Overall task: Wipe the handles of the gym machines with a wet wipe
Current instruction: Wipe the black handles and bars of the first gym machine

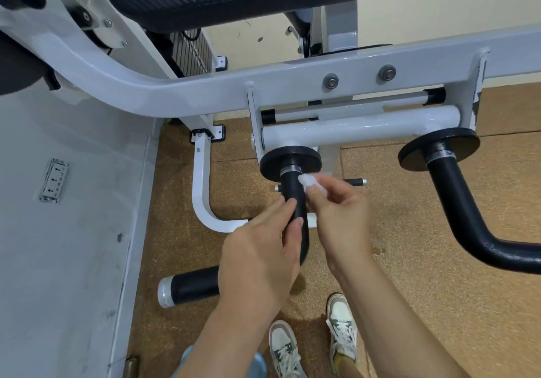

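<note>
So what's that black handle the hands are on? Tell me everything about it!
The black handle is a smooth, slightly shiny bent tube. It hangs from a round black disc with a silver ring, drops down, then curves left to a silvery end cap. The left hand holds its middle, and the right hand presses a white wipe against its top.

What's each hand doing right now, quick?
Left hand: grips the black handle.
Right hand: pinches the wet wipe against that handle.
</note>
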{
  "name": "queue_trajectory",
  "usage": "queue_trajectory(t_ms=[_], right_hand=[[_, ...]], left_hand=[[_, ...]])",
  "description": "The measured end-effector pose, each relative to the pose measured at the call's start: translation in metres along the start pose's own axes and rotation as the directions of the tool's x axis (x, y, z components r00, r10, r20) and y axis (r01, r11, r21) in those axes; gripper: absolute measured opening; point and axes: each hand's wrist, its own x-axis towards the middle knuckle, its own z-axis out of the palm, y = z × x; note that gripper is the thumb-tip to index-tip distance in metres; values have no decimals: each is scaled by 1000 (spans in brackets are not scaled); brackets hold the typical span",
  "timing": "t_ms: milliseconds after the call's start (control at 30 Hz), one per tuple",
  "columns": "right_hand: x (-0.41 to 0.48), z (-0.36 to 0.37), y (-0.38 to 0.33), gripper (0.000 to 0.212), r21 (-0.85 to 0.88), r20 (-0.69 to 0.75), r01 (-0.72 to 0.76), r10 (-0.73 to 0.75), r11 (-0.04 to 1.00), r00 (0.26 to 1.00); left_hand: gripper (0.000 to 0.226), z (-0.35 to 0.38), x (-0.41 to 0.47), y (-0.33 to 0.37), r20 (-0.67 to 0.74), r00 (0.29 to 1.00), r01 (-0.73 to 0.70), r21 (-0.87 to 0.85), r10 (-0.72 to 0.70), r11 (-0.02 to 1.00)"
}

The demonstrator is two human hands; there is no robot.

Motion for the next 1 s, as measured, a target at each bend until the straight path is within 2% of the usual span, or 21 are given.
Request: queue_trajectory(t_ms=[100,167,267,367,433,567,633,700,800,867,1000], right_hand=[[5,10,-1,11,-85,-71,51,-57,995,996],[-8,0,3,12,-159,-35,77,-83,984,996],[-20,-12,-1,15,-143,44,76,-70,987,997],[-2,0,-9,14,-89,-14,34,-35,995,999],[-2,3,-6,18,-118,-37,48,-53,992,998],[-24,-13,5,26,-183,19,128,-127,975,992],[-19,-9,2,27,-186,-30,156,-165,970,986],[-12,0,-1,26,-171,-70,138,-151,976,986],[-23,-4,3,12,-134,-4,86,-88,987,996],[-31,-13,3,14,-120,46,95,-90,988,995],[-8,-5,-12,3,-107,17,77,-76,991,997]], left_hand=[[36,-1,1,0,3,1000,16,-67,-15,998],[33,-2,1,-1,36,999,42,-73,-39,996],[34,-4,2,-2,82,995,63,-69,-57,996],[35,-8,5,-3,132,989,74,-105,-60,992],[38,-13,7,-5,182,981,86,-117,-64,989],[41,-22,15,-12,276,960,88,-157,-41,984],[42,-25,18,-14,309,951,84,-162,-30,983],[42,-24,18,-16,311,949,101,-189,-38,977],[42,-23,16,-17,305,952,93,-213,-24,973],[42,-21,16,-17,295,955,77,-223,-8,972],[43,-19,14,-18,267,964,33,-188,19,982]])
